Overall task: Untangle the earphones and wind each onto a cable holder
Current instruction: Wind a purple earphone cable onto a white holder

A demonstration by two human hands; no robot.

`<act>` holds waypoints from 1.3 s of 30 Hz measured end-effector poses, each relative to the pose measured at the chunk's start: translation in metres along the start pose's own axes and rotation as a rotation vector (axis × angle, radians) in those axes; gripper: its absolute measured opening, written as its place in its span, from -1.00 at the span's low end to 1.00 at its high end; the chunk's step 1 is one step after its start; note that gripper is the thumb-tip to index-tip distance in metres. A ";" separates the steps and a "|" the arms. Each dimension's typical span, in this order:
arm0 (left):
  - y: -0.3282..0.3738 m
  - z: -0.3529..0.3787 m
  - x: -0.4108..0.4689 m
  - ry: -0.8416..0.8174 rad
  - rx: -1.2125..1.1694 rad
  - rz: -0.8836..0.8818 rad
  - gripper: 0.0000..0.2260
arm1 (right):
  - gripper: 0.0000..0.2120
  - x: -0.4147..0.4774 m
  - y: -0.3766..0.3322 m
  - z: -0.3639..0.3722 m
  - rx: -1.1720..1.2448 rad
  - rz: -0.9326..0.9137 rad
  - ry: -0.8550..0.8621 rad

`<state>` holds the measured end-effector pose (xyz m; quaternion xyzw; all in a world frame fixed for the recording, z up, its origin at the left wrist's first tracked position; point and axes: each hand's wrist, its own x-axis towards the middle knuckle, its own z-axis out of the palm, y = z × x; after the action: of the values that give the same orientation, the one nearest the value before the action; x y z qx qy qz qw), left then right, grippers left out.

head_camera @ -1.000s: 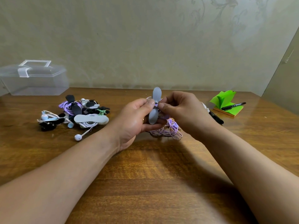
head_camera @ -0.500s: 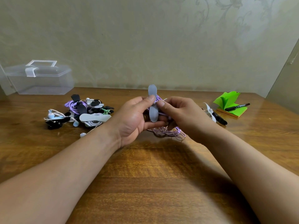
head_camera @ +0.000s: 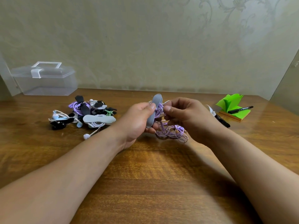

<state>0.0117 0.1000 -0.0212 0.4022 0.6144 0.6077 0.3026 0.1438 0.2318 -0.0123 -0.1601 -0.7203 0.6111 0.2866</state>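
Item 1: wooden table, one, bearing everything below.
Item 2: hands, two. The left hand clamps the grey cable holder upright between thumb and curled fingers. The right hand, just right of the holder, pinches the cable with curled fingers.
Item 3: purple earphones, one set, partly wound on the holder, the loose remainder heaped on the table below it.
Item 4: earphone pile, left of the holder, well apart; sets too tangled to count. One wound pale holder lies at its front.
Item 5: black markers, two, right of the holder: one behind the right wrist, one on the single green note pad.
Item 6: clear plastic box, one, lid closed, far left behind the pile.
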 end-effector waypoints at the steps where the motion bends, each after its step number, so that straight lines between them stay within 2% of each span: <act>1: 0.000 0.000 0.000 0.020 0.000 0.013 -0.69 | -0.96 0.000 -0.001 0.001 0.023 0.013 -0.007; 6: 0.008 0.003 -0.002 0.098 -0.101 0.004 -0.69 | -0.88 0.001 0.001 0.001 -0.003 0.022 -0.016; 10: 0.012 0.002 -0.005 0.042 -0.216 -0.062 -0.75 | -0.91 0.000 0.002 0.002 -0.113 -0.012 0.000; 12: 0.010 0.001 -0.003 0.029 -0.166 -0.047 -0.79 | -0.90 -0.001 0.001 0.003 -0.167 -0.026 0.006; 18: 0.001 0.000 0.004 0.138 0.010 -0.005 -0.86 | -0.88 -0.006 -0.004 0.006 -0.376 -0.094 -0.013; 26: 0.001 -0.005 0.005 0.156 -0.050 -0.012 -0.86 | -0.83 -0.011 -0.012 0.010 -0.540 -0.182 -0.055; 31: -0.009 -0.009 0.011 0.148 0.163 0.062 -0.73 | -0.86 -0.011 -0.010 0.010 -0.538 -0.194 0.004; 36: -0.006 -0.015 0.006 0.079 0.444 0.147 -0.80 | -0.85 -0.005 -0.003 0.005 -0.516 -0.192 0.140; 39: -0.003 -0.013 0.004 0.082 0.618 0.208 -0.84 | -0.85 -0.005 -0.005 0.003 -0.520 -0.229 0.127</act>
<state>-0.0015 0.0970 -0.0227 0.5109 0.7370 0.4357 0.0774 0.1463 0.2254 -0.0092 -0.1837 -0.8468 0.3581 0.3477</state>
